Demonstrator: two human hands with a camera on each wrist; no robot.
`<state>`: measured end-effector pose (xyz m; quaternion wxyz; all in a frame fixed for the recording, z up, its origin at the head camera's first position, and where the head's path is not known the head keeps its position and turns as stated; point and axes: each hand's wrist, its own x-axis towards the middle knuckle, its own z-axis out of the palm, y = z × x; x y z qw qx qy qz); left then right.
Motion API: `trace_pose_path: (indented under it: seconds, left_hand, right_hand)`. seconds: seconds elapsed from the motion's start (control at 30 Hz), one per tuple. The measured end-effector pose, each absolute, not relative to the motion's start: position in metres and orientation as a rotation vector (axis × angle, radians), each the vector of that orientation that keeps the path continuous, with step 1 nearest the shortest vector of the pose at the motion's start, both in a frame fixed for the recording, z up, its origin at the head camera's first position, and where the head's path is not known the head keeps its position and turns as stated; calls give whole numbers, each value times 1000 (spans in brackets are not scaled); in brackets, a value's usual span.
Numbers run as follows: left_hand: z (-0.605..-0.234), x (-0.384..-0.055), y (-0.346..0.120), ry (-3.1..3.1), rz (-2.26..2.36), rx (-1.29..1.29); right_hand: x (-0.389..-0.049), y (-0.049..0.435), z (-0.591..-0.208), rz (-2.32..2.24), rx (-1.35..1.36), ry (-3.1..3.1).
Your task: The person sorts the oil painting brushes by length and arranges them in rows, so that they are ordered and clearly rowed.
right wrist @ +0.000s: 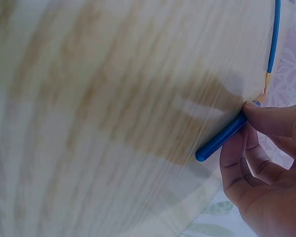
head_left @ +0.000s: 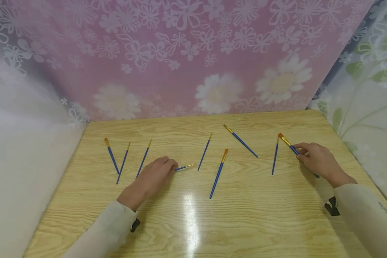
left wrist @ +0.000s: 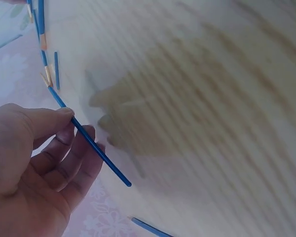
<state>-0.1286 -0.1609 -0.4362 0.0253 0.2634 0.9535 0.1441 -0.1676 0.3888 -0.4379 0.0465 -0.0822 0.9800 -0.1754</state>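
Observation:
My left hand [head_left: 158, 173] pinches a thin blue paintbrush [head_left: 184, 167] between thumb and fingers; its bristle end points right in the head view. The left wrist view shows the same paintbrush [left wrist: 101, 150] slanting out of the grip, its handle end free. On the right side of the table, my right hand [head_left: 317, 161] pinches a thicker blue paintbrush [head_left: 289, 143] with a gold ferrule and flat brown bristles. Its handle end [right wrist: 219, 140] sticks out past the thumb in the right wrist view. Just left of it lies a thin paintbrush [head_left: 275, 157], its tip close to the held bristles.
Three brushes lie at the left, among them a flat one [head_left: 112, 156] and a thin one [head_left: 144, 157] partly behind my left hand. Another thin brush [head_left: 205, 150], a flat brush [head_left: 218, 175] and a slanted brush [head_left: 242, 141] lie mid-table. A floral curtain [head_left: 187, 64] borders the wooden table [head_left: 245, 222].

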Motion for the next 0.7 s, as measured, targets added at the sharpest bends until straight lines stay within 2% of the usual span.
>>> trace_pose_path:
  seconds: [0.4, 0.7]
  left_hand:
    - [-431, -138, -159, 2952, 599, 755]
    - [-429, -148, -158, 2851, 785, 571]
  right_hand:
    - [-167, 386, -435, -554, -232, 2978]
    - [-168, 386, -436, -555, -233, 2974]
